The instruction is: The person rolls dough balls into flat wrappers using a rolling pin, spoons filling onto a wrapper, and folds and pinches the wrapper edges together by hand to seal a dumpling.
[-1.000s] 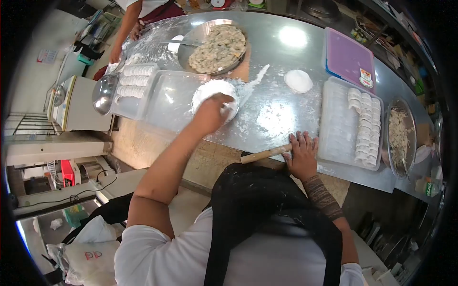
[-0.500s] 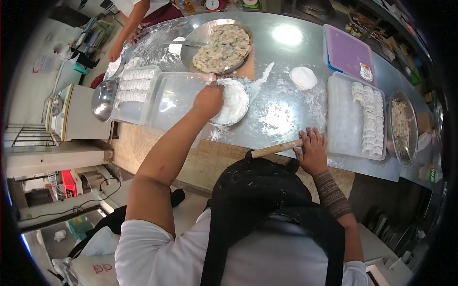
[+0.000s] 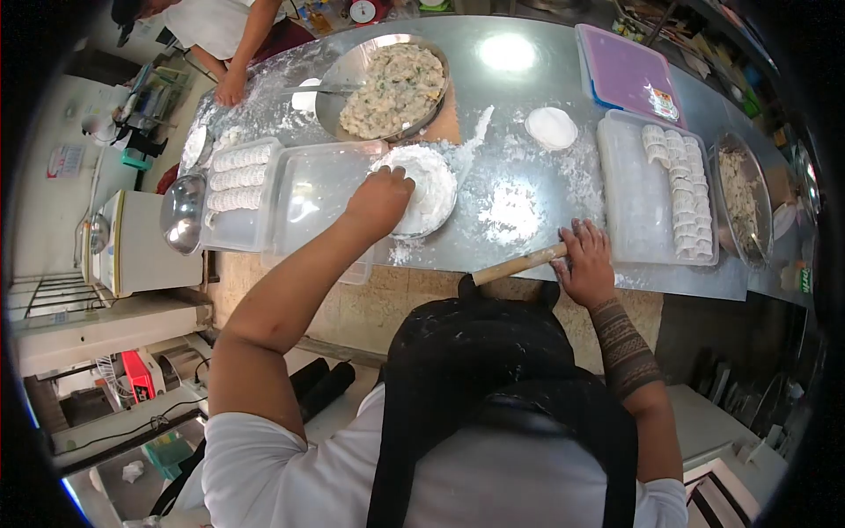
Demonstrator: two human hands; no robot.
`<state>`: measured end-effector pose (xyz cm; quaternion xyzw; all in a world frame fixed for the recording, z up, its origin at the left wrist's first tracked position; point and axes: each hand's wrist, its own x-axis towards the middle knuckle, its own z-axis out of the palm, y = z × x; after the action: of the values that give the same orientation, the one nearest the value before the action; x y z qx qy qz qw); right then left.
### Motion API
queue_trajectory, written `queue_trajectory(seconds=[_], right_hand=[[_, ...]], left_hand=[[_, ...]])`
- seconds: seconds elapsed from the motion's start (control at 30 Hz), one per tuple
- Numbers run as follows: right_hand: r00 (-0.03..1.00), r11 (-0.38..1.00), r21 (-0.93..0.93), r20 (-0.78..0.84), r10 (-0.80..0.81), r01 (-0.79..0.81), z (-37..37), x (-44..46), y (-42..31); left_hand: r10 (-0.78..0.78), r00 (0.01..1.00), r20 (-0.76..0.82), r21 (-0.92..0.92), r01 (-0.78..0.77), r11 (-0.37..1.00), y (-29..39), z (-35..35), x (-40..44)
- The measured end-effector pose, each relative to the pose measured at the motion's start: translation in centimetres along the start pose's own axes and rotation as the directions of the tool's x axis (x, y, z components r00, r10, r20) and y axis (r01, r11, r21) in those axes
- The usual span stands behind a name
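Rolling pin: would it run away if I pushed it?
The rolling pin would probably roll easily, because it is round like a log. It might fall, since it lies right by the edge of the table. It looks like wood, so it likely won't bend.

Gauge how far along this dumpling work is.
Rows of shaped dumplings in two trays look done. The left hand is at the powder bowl, the right hand on the rolling pin. Left to shape, seemingly: the flat round and the filling in the pan.
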<state>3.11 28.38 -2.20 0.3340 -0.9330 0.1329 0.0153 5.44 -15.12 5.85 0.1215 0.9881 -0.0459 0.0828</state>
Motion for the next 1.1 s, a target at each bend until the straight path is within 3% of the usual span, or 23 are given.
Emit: queue_trajectory(seconds=[0.13, 0.23, 0.33, 0.43, 0.57, 0.67, 0.77, 0.87, 0.97, 1.07, 1.1], right_hand=[[1.0, 1.0, -0.007, 0.016, 0.013, -0.013, 0.1, 0.0, 0.0], [1.0, 1.0, -0.006, 0.024, 0.015, -0.015, -0.1, 0.0, 0.0], [1.0, 1.0, 0.002, 0.02, 0.023, -0.023, 0.0, 0.0, 0.0], [1.0, 1.0, 0.012, 0.011, 0.024, -0.024, 0.0, -0.2, 0.0], [1.0, 1.0, 0.014, 0.009, 0.021, -0.021, 0.0, -0.1, 0.1], [1.0, 1.0, 0.016, 0.014, 0.027, -0.027, 0.0, -0.1, 0.0], [1.0, 0.999, 0.017, 0.011, 0.028, -0.028, -0.2, 0.1, -0.1], [1.0, 1.0, 0.012, 0.002, 0.023, -0.023, -0.2, 0.0, 0.0], [1.0, 1.0, 0.008, -0.001, 0.021, -0.021, -0.1, 0.0, 0.0], [1.0, 1.0, -0.001, 0.0, 0.02, -0.02, 0.0, 0.0, 0.0], [1.0, 1.0, -0.004, 0.0, 0.02, -0.02, 0.0, 0.0, 0.0]], left_hand=[[0.118, 0.981, 0.157, 0.132, -0.139, 0.981, -0.7, -2.4, -0.6], [0.085, 0.972, 0.219, 0.077, -0.104, 0.992, -1.4, -3.2, -0.6], [-0.105, 0.983, 0.15, 0.011, 0.104, 0.994, -0.9, -4.3, -0.3], [0.018, 0.992, 0.129, -0.162, 0.003, 0.987, -0.9, -2.5, -1.4], [0.046, 0.977, 0.207, -0.183, -0.007, 0.983, -0.4, 0.0, -1.2], [-0.009, 0.996, 0.089, -0.315, 0.036, 0.948, 0.5, -1.1, -1.6], [0.102, 0.994, 0.033, -0.38, -0.082, 0.921, 0.0, 0.0, -1.8], [-0.028, 0.985, 0.172, -0.526, 0.116, 0.843, 0.1, -1.2, -1.3], [0.004, 0.983, 0.181, -0.525, 0.093, 0.846, -1.8, -0.2, -0.5], [-0.103, 0.995, 0.002, -0.412, 0.095, 0.906, -1.3, 0.3, -0.8], [-0.098, 0.995, 0.024, -0.409, 0.099, 0.907, -1.3, 0.3, -0.9]])
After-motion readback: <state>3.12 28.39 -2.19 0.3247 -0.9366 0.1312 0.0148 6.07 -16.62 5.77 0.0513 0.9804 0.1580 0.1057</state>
